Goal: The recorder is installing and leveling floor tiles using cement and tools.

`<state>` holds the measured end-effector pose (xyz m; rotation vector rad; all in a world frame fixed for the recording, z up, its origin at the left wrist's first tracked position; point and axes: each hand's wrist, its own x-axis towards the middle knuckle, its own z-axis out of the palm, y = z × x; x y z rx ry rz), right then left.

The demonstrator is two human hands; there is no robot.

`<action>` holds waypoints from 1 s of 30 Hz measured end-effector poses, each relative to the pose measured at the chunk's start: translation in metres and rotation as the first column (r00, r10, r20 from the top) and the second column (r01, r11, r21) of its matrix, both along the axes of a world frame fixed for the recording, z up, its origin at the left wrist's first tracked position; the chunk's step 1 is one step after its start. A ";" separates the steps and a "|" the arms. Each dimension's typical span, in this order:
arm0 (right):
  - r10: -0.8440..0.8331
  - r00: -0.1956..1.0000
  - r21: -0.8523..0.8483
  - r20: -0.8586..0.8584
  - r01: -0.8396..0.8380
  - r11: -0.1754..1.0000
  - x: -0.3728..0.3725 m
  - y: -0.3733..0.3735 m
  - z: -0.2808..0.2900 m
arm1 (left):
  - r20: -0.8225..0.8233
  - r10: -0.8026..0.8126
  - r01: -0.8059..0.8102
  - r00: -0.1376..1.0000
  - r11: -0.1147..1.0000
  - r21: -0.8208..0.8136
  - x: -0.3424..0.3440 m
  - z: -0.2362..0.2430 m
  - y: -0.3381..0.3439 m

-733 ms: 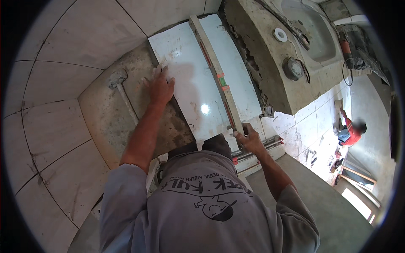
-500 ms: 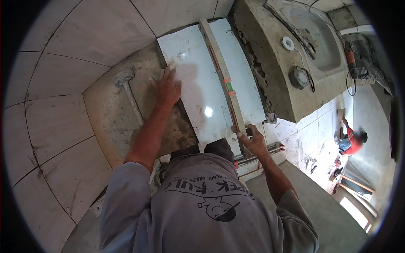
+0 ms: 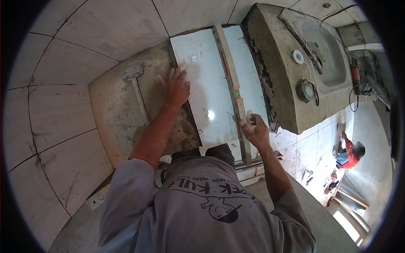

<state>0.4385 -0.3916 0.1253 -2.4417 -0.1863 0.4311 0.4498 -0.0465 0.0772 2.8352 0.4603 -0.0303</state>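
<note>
A long, dusty spirit level with a green vial lies lengthwise on a glossy white tile. My left hand rests on the tile's left edge, fingers spread and holding nothing. Beside the near half of the level is my right hand, its fingers apart and partly bent. Its thumb is close to the level's side; whether it touches I cannot tell. Left of the tile, a mallet with a grey, dusty head lies on rough concrete, its handle partly behind my left forearm.
On the right a raised concrete block holds a basin. A white ring-shaped roll, a round grey object and an orange power tool lie around it. Tiled wall borders the left. A person in red crouches far right.
My right hand has loosened from the level's near end and shifted slightly up along it. My left hand stays at the tile's edge. The whole view has shifted slightly.
</note>
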 end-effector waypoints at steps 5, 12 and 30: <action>0.043 0.997 -0.174 -0.066 -0.054 0.983 0.021 0.059 0.016 | 0.042 0.055 -0.054 0.998 0.998 -0.021 -0.015 -0.001 0.000; 0.096 0.994 0.061 0.048 -0.099 0.993 0.022 0.067 0.010 | 0.271 0.181 0.000 0.946 0.832 -0.555 -0.026 0.009 -0.017; 0.583 0.710 0.441 0.395 -0.703 0.558 -0.049 0.344 0.139 | 0.341 0.823 -0.403 0.454 0.531 -0.746 -0.123 0.259 0.124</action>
